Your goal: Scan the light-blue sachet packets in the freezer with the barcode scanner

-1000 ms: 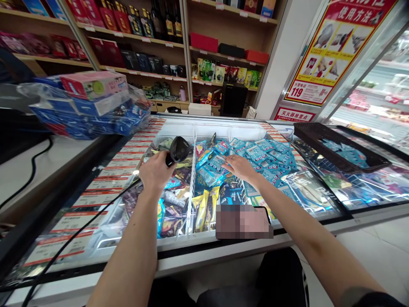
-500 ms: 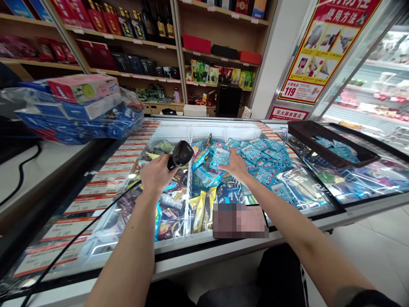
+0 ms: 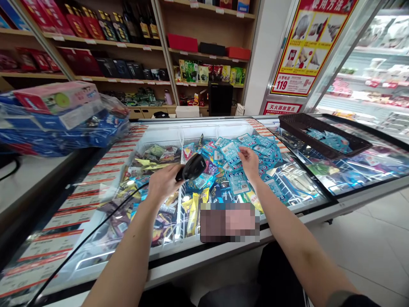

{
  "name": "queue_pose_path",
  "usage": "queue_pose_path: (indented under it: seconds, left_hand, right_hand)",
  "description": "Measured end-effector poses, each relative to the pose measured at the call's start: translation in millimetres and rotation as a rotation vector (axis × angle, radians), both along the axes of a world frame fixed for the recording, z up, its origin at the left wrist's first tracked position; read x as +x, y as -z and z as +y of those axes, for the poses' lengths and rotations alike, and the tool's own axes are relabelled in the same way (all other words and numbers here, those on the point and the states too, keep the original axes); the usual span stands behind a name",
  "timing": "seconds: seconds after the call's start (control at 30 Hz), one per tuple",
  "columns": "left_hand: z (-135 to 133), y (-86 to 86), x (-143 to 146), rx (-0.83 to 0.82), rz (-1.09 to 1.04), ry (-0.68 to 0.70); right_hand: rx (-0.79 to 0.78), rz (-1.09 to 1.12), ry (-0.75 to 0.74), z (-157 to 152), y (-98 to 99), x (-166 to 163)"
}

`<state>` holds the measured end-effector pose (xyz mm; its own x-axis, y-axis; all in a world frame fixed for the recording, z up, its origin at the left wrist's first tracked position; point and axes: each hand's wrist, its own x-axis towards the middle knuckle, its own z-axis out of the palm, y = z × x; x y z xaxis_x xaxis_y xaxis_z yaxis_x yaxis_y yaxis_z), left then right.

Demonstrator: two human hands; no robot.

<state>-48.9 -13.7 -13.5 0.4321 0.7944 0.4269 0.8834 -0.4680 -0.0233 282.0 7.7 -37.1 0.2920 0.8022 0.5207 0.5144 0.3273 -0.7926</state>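
1. The hands are apart, one either side of the centre of view: the left hand (image 3: 164, 181) at about 8 o'clock, the right hand (image 3: 249, 162) at about 3 o'clock
2. The left hand is closed round the handle of a black scanner (image 3: 192, 167), whose head lies close to the centre and points towards 3 o'clock
3. The right hand has its fingertips at the edge of a blue packet (image 3: 230, 152), just past the scanner's head towards 2 o'clock; whether they pinch it or only touch it, I cannot tell
4. A loose pile of blue packets (image 3: 270, 155) spreads round the right hand towards 3 o'clock, seemingly on the glass top of the freezer (image 3: 191, 262)
5. Farther out, between 2 and 3 o'clock, a dark basket (image 3: 361, 147) holds a few more blue packets
6. I judge the handling of these packets to be partway: one is at the fingertips, many lie loose, and nothing visible marks which are already scanned or how many are left
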Motion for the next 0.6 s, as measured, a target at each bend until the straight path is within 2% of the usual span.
queue_pose_path:
  seconds: [0.3,0.47,0.6]
  left_hand:
    - [14,-4.3,34,-0.022,-0.032,-0.010]
    - [18,-1.6,49,0.021,-0.052,-0.033]
    - [15,2.6,56,0.074,-0.064,0.009]
  right_hand:
    - [0.084,-0.049,0.075,11,-6.3,8]
    - [0.231,-0.054,0.058,16,-1.0,13]
    - [0.259,-0.097,0.046,17,0.3,14]
